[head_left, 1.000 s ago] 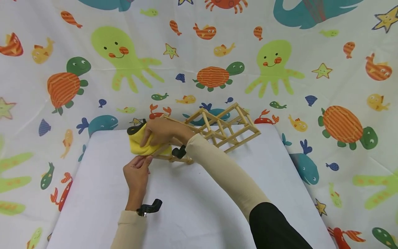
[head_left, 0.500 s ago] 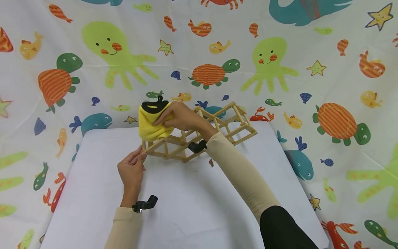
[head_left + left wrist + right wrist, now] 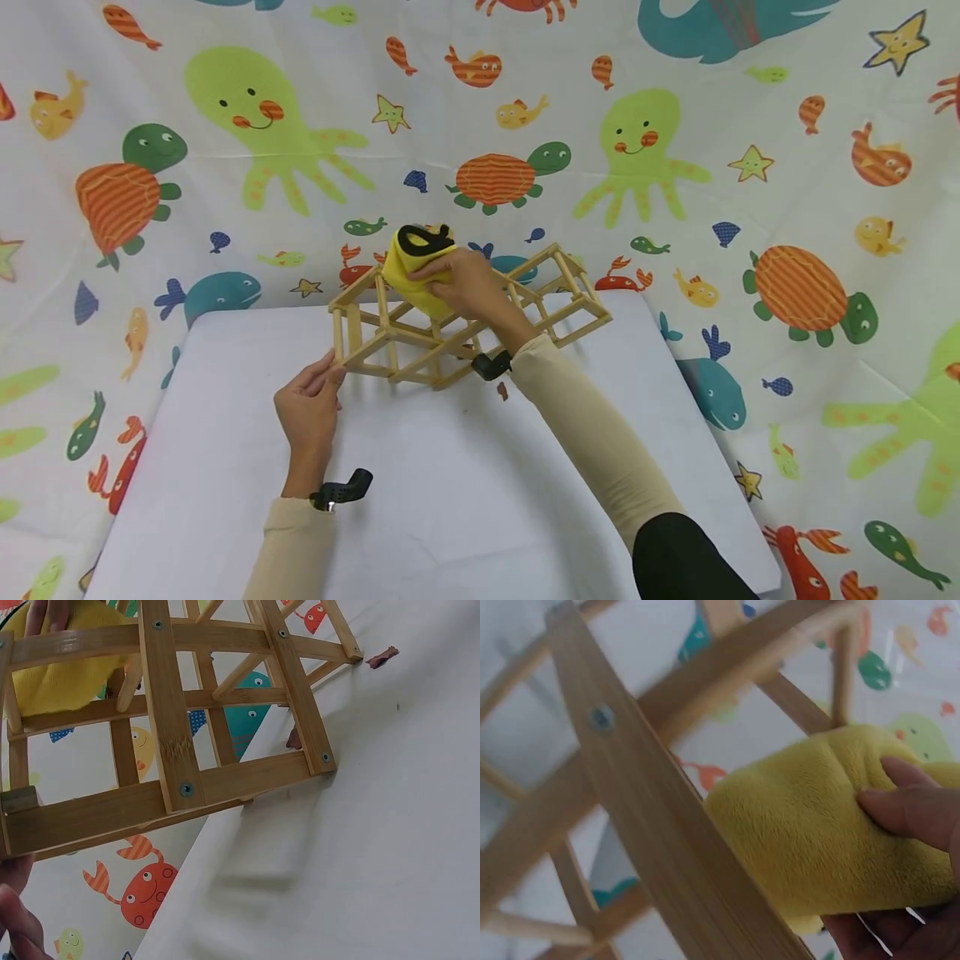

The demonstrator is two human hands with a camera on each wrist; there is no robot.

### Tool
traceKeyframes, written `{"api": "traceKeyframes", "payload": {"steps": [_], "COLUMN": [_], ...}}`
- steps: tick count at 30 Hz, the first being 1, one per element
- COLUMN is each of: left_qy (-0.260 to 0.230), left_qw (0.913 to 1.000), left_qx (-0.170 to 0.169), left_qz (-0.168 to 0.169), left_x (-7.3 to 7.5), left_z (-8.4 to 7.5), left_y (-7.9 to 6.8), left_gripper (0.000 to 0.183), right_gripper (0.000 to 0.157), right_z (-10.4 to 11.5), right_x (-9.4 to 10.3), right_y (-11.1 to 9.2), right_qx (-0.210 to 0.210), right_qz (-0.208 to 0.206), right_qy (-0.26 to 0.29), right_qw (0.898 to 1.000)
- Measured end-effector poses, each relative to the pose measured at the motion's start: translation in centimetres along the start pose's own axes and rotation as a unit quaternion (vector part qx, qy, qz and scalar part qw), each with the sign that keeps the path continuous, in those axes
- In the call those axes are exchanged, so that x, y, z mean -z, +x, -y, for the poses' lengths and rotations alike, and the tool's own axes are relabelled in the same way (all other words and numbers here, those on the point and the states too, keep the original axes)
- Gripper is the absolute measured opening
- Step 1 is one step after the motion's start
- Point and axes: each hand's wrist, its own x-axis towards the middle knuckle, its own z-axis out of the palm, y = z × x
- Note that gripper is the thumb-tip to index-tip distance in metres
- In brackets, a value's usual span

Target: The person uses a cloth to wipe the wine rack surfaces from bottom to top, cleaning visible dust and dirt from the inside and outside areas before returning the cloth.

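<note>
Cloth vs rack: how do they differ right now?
Colour: the cloth is yellow with black trim; the rack is plain light brown.
Build: the cloth is soft and bunched; the rack is an open frame of slats and rods.
Grip: the right hand grips the cloth; the left hand holds the rack at a corner.
Shared: both are held, and they appear to touch.

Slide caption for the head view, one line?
Left hand grips a wooden rack by one end; right hand holds a yellow cloth against it.
</note>
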Motion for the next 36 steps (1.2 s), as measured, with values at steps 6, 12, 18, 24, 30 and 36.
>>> {"api": "traceKeyframes", "payload": {"steps": [6,12,18,24,30,36], "left_qy": [0.005,0.015,0.021,0.028,0.066,0.153], "left_qw": [0.9999,0.9999,0.9997,0.9996,0.997,0.983], "left_qx": [0.01,0.003,0.007,0.004,-0.037,-0.101], "left_qz": [-0.003,-0.004,-0.009,0.002,0.016,-0.012], "left_x": [0.0,0.0,0.1,0.0,0.4,1.2], "left_z": [0.1,0.1,0.0,-0.4,-0.2,-0.7], "left_y": [0.0,0.0,-0.1,-0.2,0.2,0.9], "left_gripper": [0.037,0.037,0.038,0.039,0.04,0.045], "right_gripper": [0.025,0.026,0.026,0.023,0.021,0.021], "right_z": [-0.1,-0.3,0.0,-0.5,-2.0,-4.3], "right_x": [-1.0,0.1,-1.0,0.8,4.1,7.0], "right_y": [0.1,-0.1,-0.5,-1.8,-3.9,-5.9], "right_qx": [0.016,-0.009,0.027,0.112,0.11,0.11], "right_qz": [0.102,0.027,0.022,0.117,-0.037,-0.189], "right_qy": [0.021,0.048,0.079,0.106,0.186,0.237], "right_qw": [0.994,0.998,0.996,0.981,0.976,0.947]}}
